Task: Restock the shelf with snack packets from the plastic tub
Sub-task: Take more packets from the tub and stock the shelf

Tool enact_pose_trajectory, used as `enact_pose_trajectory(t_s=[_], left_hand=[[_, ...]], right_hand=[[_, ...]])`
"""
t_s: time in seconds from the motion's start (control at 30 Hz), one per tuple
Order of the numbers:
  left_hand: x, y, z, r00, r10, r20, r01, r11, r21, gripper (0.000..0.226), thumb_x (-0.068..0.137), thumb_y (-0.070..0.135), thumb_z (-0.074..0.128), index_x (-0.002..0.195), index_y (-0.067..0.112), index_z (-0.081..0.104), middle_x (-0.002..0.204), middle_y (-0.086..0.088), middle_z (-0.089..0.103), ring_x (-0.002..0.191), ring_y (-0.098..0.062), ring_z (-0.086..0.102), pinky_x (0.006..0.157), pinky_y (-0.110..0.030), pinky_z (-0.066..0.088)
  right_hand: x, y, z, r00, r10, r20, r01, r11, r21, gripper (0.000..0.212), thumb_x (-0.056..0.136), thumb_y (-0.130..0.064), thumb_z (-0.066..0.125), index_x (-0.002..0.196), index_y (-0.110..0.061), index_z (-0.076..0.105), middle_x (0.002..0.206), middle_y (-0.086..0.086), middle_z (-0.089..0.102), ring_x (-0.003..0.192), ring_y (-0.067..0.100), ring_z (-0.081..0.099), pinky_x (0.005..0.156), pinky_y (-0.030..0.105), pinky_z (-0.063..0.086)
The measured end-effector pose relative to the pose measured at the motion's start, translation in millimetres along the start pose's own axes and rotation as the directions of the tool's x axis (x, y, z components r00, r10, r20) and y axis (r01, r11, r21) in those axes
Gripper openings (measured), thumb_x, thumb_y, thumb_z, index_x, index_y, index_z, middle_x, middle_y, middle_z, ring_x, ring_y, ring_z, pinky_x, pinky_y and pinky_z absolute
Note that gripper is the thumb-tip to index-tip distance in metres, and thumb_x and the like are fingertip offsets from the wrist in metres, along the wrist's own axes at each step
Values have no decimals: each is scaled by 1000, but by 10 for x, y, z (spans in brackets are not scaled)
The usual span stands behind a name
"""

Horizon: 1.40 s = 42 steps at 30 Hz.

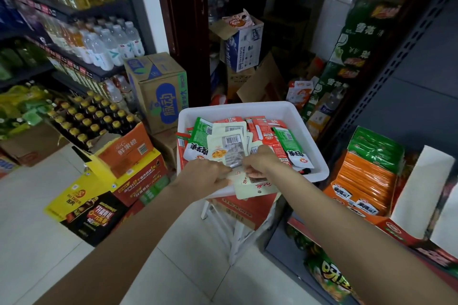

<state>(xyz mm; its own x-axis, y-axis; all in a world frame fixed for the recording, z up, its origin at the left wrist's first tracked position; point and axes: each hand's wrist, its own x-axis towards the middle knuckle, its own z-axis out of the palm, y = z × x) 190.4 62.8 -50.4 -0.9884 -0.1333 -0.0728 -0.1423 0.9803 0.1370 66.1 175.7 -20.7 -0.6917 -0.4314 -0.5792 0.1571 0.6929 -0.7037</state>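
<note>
A white plastic tub (247, 108) sits on a small white stool ahead of me, filled with several snack packets in cream, red and green. Both my hands are at the tub's near edge. My left hand (205, 176) and my right hand (262, 162) together grip a stack of cream snack packets (250, 184) that hangs over the near rim. More cream packets (229, 142) lie fanned out in the tub just beyond my fingers. The shelf on the right holds display boxes of orange snack packets (364, 178) and green snack packets (376, 148).
Cardboard drink cartons (128, 153) are stacked on the floor to the left, below shelves of bottles (109, 44). A red box (244, 208) lies under the tub. Open white box flaps (421, 193) stand at the right shelf. Pale tiled floor lies below my arms.
</note>
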Motion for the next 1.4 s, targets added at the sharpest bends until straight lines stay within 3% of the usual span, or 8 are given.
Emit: enact_pose_trajectory(t_s=[0.3, 0.43, 0.67, 0.8, 0.97, 1.1, 1.27, 1.4], left_hand=[[3, -40, -65, 996, -85, -16, 78, 968, -237, 36, 94, 40, 49, 129, 31, 56, 131, 7, 59, 110, -15, 58, 86, -34, 50], [124, 14, -215, 991, -101, -84, 68, 942, -329, 38, 96, 11, 43, 131, 19, 53, 135, -2, 52, 119, -17, 48, 93, -30, 43], [682, 250, -583, 953, 15, -303, -19, 1000, -9, 87, 88, 37, 61, 151, 18, 4, 159, 0, -1, 146, -19, -3, 119, -35, 4], [1001, 412, -711, 996, 3, -85, -18, 984, -174, 69, 86, 36, 65, 144, 23, 30, 145, -6, 41, 131, -25, 39, 103, -38, 37], [1053, 663, -743, 978, -21, -208, -15, 986, -168, 33, 91, 30, 58, 122, 21, 53, 109, -9, 65, 103, -28, 59, 67, -33, 39], [1017, 902, -703, 946, 7, -325, 3, 1000, 30, 25, 92, 17, 53, 117, 17, 52, 104, -8, 65, 95, -30, 63, 70, -38, 48], [968, 1412, -578, 865, 393, -311, -311, 908, 281, 45, 62, 10, 76, 106, 8, 65, 82, -8, 66, 69, -26, 67, 47, -27, 40], [1003, 1548, -572, 874, 365, -320, -461, 832, -310, 40, 88, 39, 60, 123, 18, 62, 122, 2, 63, 110, -15, 58, 84, -33, 51]], right_hand=[[42, -14, 119, 990, -78, -115, 79, 997, 6, 37, 86, -4, 60, 120, -2, 45, 110, 17, 60, 99, 32, 61, 70, 40, 57], [-44, -39, -173, 947, -212, -242, 187, 975, -123, 19, 89, -5, 55, 107, -10, 50, 100, 10, 60, 86, 24, 59, 62, 30, 47], [-336, -12, -1061, 758, -629, -174, 391, 651, -650, 35, 88, -1, 51, 114, -23, 59, 93, 8, 70, 79, 27, 64, 67, 40, 51], [-405, 96, -1263, 691, -698, -191, 433, 611, -663, 28, 89, -5, 54, 106, -27, 59, 81, 5, 69, 76, 23, 63, 62, 37, 48], [-270, 266, -1289, 702, -365, -612, 333, 927, -171, 41, 86, -21, 67, 120, -15, 46, 117, 11, 57, 106, 27, 55, 78, 31, 47], [-361, 227, -1228, 978, 62, -200, 89, 740, 667, 106, 57, -61, 76, 139, -9, 33, 141, 21, 40, 128, 38, 41, 101, 50, 42], [-442, 299, -1358, 951, 24, -307, 235, 585, 776, 6, 94, -5, 51, 95, -2, 56, 91, 19, 62, 73, 24, 63, 60, 36, 55], [-552, 649, -1751, 923, 26, -383, 310, 536, 785, 26, 92, 4, 49, 118, 2, 52, 107, 15, 64, 87, 25, 64, 64, 34, 54]])
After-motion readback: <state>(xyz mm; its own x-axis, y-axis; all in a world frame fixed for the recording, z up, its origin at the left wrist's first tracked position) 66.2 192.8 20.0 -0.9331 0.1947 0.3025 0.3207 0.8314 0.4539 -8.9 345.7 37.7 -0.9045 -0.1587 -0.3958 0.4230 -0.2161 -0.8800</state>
